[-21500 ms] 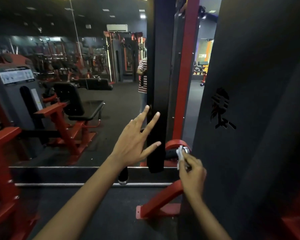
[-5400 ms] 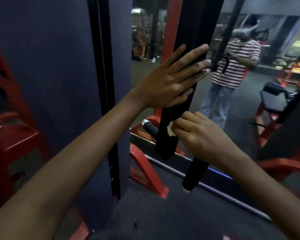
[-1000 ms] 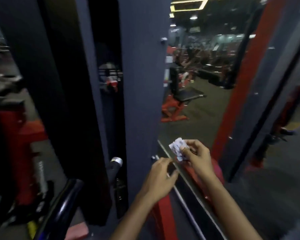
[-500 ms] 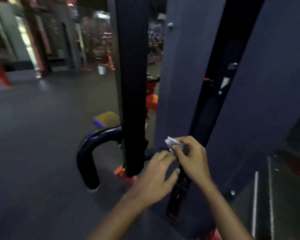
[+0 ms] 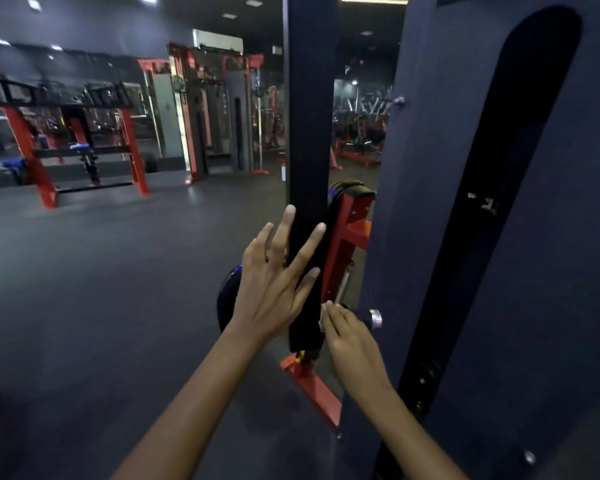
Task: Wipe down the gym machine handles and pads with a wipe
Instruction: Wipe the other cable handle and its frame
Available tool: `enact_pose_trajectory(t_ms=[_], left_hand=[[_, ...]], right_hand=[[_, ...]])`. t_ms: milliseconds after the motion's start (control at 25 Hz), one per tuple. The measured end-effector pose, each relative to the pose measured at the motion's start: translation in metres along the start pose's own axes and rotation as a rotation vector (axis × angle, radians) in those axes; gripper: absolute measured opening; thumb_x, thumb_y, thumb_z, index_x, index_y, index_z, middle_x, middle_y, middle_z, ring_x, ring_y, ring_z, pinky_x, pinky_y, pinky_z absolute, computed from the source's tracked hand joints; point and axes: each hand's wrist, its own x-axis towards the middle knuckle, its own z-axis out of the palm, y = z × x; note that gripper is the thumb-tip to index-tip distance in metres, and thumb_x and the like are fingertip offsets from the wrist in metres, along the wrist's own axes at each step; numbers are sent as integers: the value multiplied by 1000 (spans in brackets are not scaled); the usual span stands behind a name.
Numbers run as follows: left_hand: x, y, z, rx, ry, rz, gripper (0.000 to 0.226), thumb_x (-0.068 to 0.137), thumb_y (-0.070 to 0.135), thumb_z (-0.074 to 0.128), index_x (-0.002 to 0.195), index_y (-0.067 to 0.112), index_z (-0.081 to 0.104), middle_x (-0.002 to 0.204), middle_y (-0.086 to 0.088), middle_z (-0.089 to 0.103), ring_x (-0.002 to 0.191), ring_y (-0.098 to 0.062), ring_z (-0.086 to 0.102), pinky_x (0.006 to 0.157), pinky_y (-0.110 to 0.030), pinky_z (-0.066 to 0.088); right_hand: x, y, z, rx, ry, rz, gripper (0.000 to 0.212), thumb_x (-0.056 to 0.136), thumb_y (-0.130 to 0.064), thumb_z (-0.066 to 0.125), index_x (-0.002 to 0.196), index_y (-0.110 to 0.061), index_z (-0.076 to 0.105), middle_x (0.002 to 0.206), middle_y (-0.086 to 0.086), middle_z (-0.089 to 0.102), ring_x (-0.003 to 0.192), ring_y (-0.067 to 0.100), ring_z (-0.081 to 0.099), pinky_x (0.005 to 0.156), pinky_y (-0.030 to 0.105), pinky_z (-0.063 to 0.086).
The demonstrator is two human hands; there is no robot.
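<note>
The left hand (image 5: pixel 274 289) lies with fingers straight and spread on the hanging black pad (image 5: pixel 309 188), the right hand (image 5: pixel 347 336) pinches a barely visible white wipe (image 5: pixel 322 318) against its lower edge beside the chrome-capped handle (image 5: pixel 373 318), a dark slotted panel (image 5: pixel 430 202) walls the right, and red racks (image 5: pixel 84 140) stand far left.
</note>
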Motion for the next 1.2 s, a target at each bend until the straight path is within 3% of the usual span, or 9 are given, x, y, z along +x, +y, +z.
enact_pose_trajectory(t_ms=[160,280,400,480,720,880,1040,1200], left_hand=[[-1,-1,12,-54,31,2,61,99,40,36,151,24,9,159,-5,-13,137,-33,30,104,-44,39],[0,-2,16,-80,54,4,61,98,40,37,150,21,12,159,-5,-13,130,-28,38,96,-37,42],[2,-7,17,-66,30,24,61,99,43,35,151,24,11,159,-6,-11,104,-21,52,78,-30,43],[3,-9,18,-41,24,33,62,98,45,35,151,25,9,159,-6,-11,88,-17,52,71,-29,41],[5,-10,22,4,44,28,63,97,43,39,151,24,10,159,-7,-10,81,-16,48,71,-29,39],[4,-10,22,12,40,22,63,98,44,39,151,25,9,159,-6,-10,83,-14,46,73,-26,36],[4,-10,23,17,39,17,64,98,44,40,151,24,9,159,-7,-10,83,-14,46,74,-27,37],[3,-9,25,29,32,12,65,98,44,40,151,24,9,159,-7,-12,84,-16,48,75,-29,39]], right_hand=[[3,2,-6,-41,-62,-22,74,45,0,88,115,4,63,110,13,68,82,21,65,49,22,52],[7,7,-2,-86,-48,-55,74,42,-2,90,112,4,65,106,12,69,79,19,65,49,21,52],[4,15,3,-118,-67,-59,84,30,0,90,111,2,67,110,13,69,81,20,68,53,19,53],[2,20,6,-115,-79,-26,91,24,3,90,112,2,67,111,13,69,83,20,68,52,19,53],[-5,46,7,-82,-38,78,89,26,11,85,113,3,65,111,14,68,90,28,67,54,24,56],[-10,66,14,-97,-44,117,89,33,19,85,117,7,61,113,17,66,83,21,44,49,25,55],[-8,68,12,-69,-71,191,86,35,20,85,116,6,62,112,18,66,73,23,54,40,24,48],[7,54,13,110,33,242,68,56,16,77,119,-1,60,114,11,65,76,21,56,50,25,52]])
